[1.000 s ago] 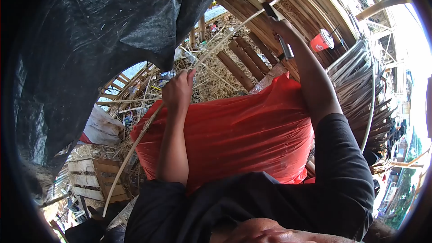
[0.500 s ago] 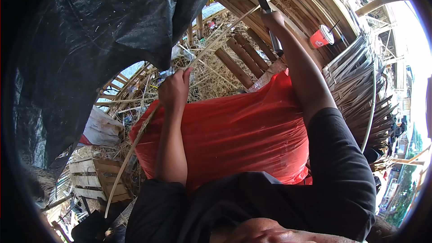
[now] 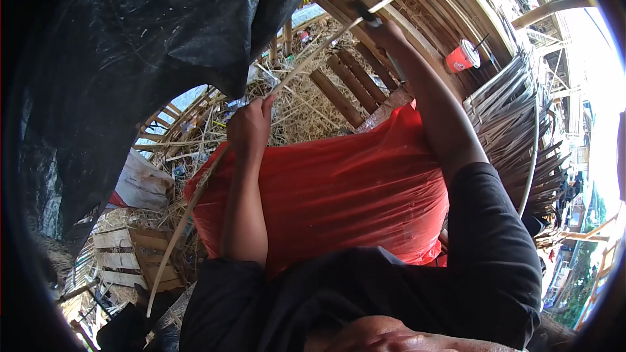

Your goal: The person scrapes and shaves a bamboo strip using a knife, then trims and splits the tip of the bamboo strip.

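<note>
A long, thin pale strip runs from the lower left up to the wooden slats at the top. My left hand is closed round its middle, thumb pointing up along it. My right hand grips a knife-like tool, whose dark end is blurred and lies against the strip near its upper end. The lower part of the tool is mostly hidden behind my right forearm. Beneath my forearms a large red plastic-covered bundle lies across my lap.
A red cup with a lid and straw stands on the slatted bench. Black sheeting hangs at the left. Dry palm fronds are at the right, a wooden crate at the lower left, and straw litters the ground.
My right hand has moved slightly left and toward the strip with the tool, whose dark end now lies against it. My left hand has shifted slightly left, still round the strip.
</note>
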`<state>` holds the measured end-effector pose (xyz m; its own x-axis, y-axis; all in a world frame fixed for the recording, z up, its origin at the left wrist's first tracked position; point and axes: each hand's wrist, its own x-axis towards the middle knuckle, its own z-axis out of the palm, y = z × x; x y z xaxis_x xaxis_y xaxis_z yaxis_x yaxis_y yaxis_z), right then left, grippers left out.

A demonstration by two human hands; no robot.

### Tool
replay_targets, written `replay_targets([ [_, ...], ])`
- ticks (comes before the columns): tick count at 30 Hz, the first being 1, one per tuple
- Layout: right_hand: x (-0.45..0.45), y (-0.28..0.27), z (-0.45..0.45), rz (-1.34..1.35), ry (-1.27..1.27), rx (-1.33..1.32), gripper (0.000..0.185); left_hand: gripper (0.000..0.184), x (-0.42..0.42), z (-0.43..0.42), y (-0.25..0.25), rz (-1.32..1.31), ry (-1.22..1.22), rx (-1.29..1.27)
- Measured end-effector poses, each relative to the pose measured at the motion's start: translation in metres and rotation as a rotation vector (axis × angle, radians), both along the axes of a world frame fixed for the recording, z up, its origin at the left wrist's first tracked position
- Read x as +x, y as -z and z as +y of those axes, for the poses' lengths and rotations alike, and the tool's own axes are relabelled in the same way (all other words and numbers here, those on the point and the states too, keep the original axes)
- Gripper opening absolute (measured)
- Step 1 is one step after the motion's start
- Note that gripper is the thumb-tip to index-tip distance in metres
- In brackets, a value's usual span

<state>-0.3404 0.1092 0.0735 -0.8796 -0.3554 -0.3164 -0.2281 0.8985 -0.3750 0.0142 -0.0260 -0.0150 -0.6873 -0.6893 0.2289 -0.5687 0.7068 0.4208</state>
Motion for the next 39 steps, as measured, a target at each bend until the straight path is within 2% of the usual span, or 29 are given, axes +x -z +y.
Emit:
replay_targets([
  [1, 0.003, -0.004, -0.002, -0.006, 0.146, -0.08, 0.054, 0.046, -0.001, -0.001, 0.001, 0.021, -0.005, -0.012],
  [4, 0.019, 0.058, -0.008, 0.434, -0.257, 0.05, 0.043, 0.046, 0.003, 0.003, 0.002, 0.017, -0.015, 0.025],
  [5, 0.022, 0.058, -0.005, 0.378, -0.237, 0.027, 0.032, 0.047, 0.003, 0.002, -0.001, -0.008, -0.018, 0.069],
  [8, 0.007, 0.017, 0.004, 0.259, -0.101, 0.084, 0.033, 0.048, -0.002, 0.002, -0.002, 0.041, -0.012, 0.041],
  [9, 0.006, 0.006, 0.004, 0.118, 0.017, 0.032, 0.046, 0.048, -0.001, 0.005, 0.001, 0.068, -0.011, 0.015],
  [12, 0.048, 0.023, -0.014, 0.138, -0.117, 0.105, 0.041, 0.049, -0.002, 0.001, 0.008, 0.066, -0.021, 0.011],
  [13, 0.062, 0.023, -0.018, 0.132, -0.217, 0.218, 0.04, 0.049, -0.002, 0.002, 0.006, 0.047, -0.015, 0.036],
  [16, 0.021, 0.018, -0.005, 0.056, -0.219, 0.169, 0.041, 0.048, -0.001, 0.003, 0.0, 0.022, -0.005, 0.038],
  [17, 0.01, 0.021, 0.003, 0.119, -0.068, 0.146, 0.042, 0.047, -0.001, 0.006, 0.0, 0.024, -0.006, -0.002],
  [20, 0.067, 0.002, -0.013, 0.154, -0.062, 0.196, 0.041, 0.046, 0.001, 0.005, 0.009, 0.044, 0.0, -0.031],
  [21, 0.082, 0.022, -0.013, 0.281, -0.267, 0.319, 0.04, 0.046, 0.003, 0.005, 0.008, 0.04, 0.003, -0.005],
  [24, 0.08, 0.001, 0.02, 0.356, -0.328, 0.279, 0.037, 0.047, -0.001, 0.011, 0.007, 0.09, 0.036, 0.038],
  [25, 0.079, -0.018, 0.022, 0.288, -0.299, 0.339, 0.038, 0.048, 0.0, 0.014, 0.007, 0.109, 0.054, 0.059],
  [26, 0.081, -0.033, 0.026, 0.186, -0.191, 0.246, 0.038, 0.048, 0.001, 0.015, 0.009, 0.094, 0.047, 0.055],
  [28, 0.071, -0.01, 0.031, 0.208, -0.056, 0.156, 0.042, 0.048, -0.002, 0.013, 0.006, 0.083, 0.024, 0.047],
  [29, 0.061, 0.027, 0.034, 0.33, -0.205, 0.193, 0.044, 0.049, -0.004, 0.011, 0.005, 0.082, 0.014, 0.069],
  [32, 0.066, 0.052, 0.02, 0.396, -0.263, 0.234, 0.048, 0.049, -0.003, 0.006, 0.004, 0.061, 0.015, 0.098],
  [34, 0.056, 0.003, 0.013, 0.152, -0.081, 0.212, 0.043, 0.05, -0.002, 0.006, 0.003, 0.067, 0.033, 0.08],
  [35, 0.053, -0.007, 0.019, 0.108, -0.003, 0.062, 0.049, 0.05, -0.003, 0.006, 0.003, 0.065, 0.03, 0.074],
  [38, 0.086, 0.031, 0.006, 0.193, -0.146, 0.078, 0.054, 0.05, -0.002, 0.004, 0.005, 0.039, 0.016, 0.103],
  [39, 0.093, 0.057, 0.009, 0.364, -0.2, 0.113, 0.061, 0.049, 0.0, 0.002, 0.005, 0.025, 0.015, 0.139],
])
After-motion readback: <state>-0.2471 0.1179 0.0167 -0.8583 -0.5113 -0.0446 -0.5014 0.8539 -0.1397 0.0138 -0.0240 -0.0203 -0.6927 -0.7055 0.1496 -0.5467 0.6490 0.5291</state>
